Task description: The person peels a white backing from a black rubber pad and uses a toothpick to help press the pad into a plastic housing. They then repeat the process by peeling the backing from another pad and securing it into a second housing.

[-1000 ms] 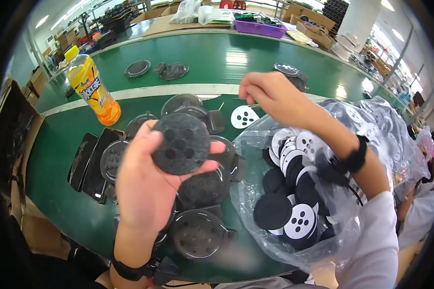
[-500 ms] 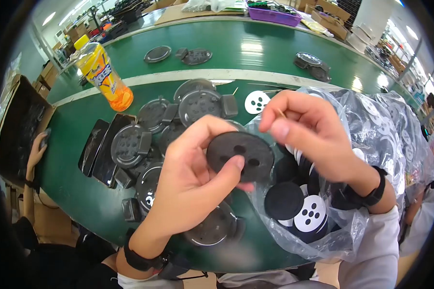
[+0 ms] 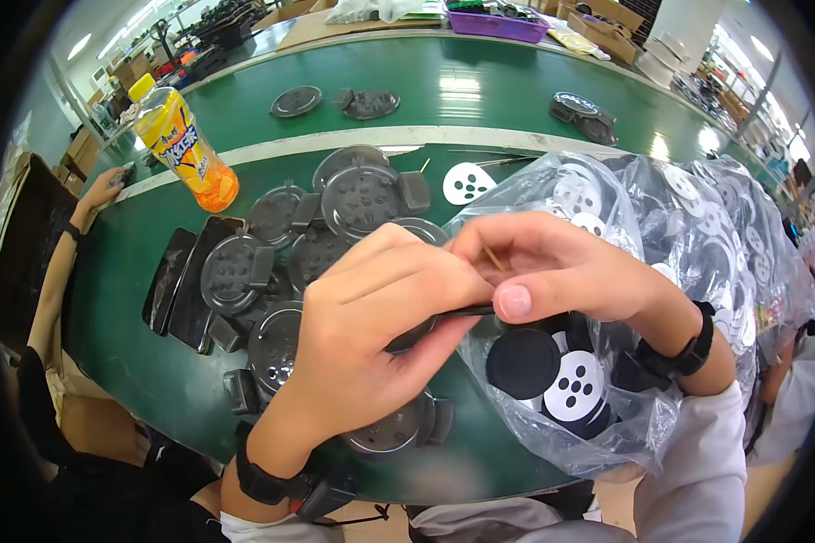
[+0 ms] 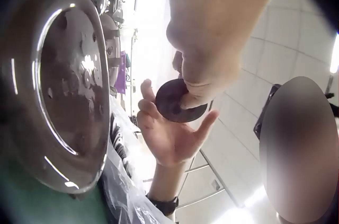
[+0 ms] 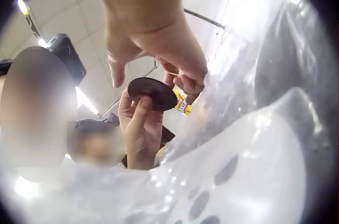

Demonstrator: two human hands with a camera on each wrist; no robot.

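Observation:
My left hand [image 3: 380, 303] grips a round black pad with holes [image 4: 170, 99], its thumb pressed on the pad's face. In the head view the pad is seen nearly edge-on, mostly behind the fingers. My right hand [image 3: 566, 267] is right at the pad's far edge, fingers curled with a thin wooden stick like a toothpick [image 3: 493, 260] between them. Below the hands are a clear plastic bag [image 3: 629, 448], a black disc [image 3: 522, 363] and a white five-holed disc [image 3: 574, 387]. Several dark glossy round housings [image 3: 362, 201] are left of the hands.
An orange drink bottle [image 3: 186, 149] stands at the back left, beyond two dark flat pieces [image 3: 204, 281]. A white holed disc [image 3: 468, 184] lies behind the hands. Another person's arm [image 3: 56, 271] reaches along the left edge. More housings [image 3: 369, 104] lie across the white strip.
The left hand has turned the pad from face-up to nearly edge-on. The right hand has come down from the back to meet it. At left, another person's hand has come into view and moved farther back.

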